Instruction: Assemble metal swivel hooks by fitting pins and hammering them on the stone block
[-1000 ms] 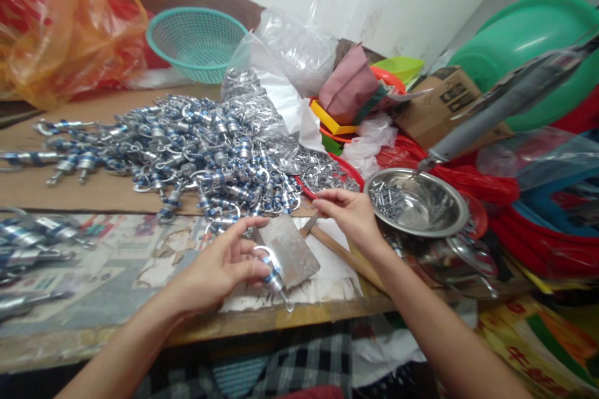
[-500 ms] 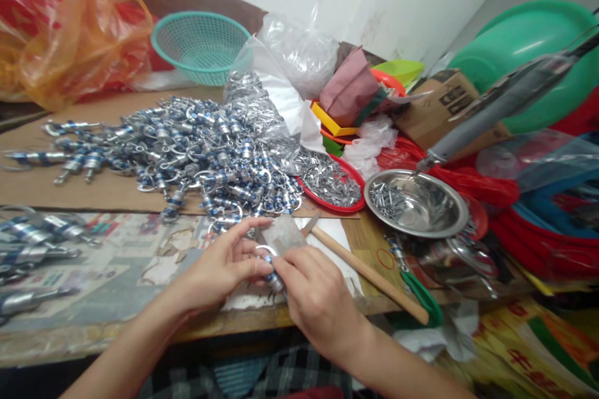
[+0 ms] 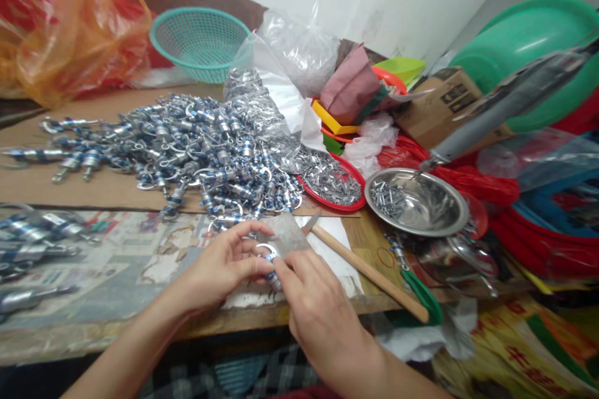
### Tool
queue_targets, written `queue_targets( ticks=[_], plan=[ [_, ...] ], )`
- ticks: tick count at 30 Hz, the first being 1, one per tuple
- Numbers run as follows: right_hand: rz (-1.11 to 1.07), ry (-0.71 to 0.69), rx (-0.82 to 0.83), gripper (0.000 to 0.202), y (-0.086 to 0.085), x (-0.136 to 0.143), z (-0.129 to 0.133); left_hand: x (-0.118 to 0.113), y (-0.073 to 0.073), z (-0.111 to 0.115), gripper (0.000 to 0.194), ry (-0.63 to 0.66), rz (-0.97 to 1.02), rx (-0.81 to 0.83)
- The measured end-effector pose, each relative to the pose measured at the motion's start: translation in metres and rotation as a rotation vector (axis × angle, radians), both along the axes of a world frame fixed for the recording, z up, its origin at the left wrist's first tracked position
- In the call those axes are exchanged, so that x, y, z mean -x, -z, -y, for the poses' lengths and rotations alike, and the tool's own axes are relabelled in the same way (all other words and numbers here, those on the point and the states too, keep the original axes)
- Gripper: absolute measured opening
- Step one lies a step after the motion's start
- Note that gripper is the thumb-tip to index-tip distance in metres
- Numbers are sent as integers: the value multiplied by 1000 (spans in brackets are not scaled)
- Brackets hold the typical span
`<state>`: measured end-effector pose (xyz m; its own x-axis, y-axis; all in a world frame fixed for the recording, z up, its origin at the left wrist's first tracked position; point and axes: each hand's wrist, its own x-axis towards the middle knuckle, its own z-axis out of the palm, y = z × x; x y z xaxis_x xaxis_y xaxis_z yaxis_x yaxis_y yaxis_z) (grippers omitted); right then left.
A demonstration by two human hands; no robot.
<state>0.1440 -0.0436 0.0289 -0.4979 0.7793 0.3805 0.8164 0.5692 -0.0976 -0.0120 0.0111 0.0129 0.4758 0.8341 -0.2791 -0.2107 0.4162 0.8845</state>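
Between both hands, at the table's front edge, is a small blue and silver metal piece (image 3: 274, 275) with a curved silver hook at its upper end. My left hand (image 3: 234, 262) pinches it from the left with thumb and fingers. From the right, my right hand (image 3: 311, 299) has its fingers closed on the same piece, covering its lower part. Just beyond the fingers lies a grey metal block (image 3: 287, 232). A hammer with a wooden handle (image 3: 369, 274) rests to the right on white paper (image 3: 334, 230). A big heap of similar blue and silver pieces (image 3: 201, 149) lies behind.
A red plate (image 3: 358, 199) of small metal strips and a steel bowl (image 3: 435, 218) with pins stand right of the heap. A grey tool (image 3: 496, 115) slants over the bowl. More pieces (image 3: 28, 249) lie at the left; a teal basket (image 3: 201, 43) is at the back.
The right hand has turned slightly, its wrist lower and nearer the camera. Both hands still hold the piece in nearly the same spot; the view has shifted a little.
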Motion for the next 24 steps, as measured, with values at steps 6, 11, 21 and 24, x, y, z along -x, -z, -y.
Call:
queue_targets(
  ticks=[6, 11, 21, 24],
  plan=[
    [-98, 17, 103, 33, 2, -2, 7, 0, 1, 0, 29, 5, -31, -23],
    [-309, 127, 109, 31, 6, -45, -13, 0, 0, -1, 31, 20, -21, -33],
    [-173, 371, 220, 14, 8, -103, -20, 0, 3, -1, 34, 25, 11, -38],
    [-319, 173, 36, 33, -13, -89, -4, 0, 3, -2, 36, 16, -11, -28]
  ],
)
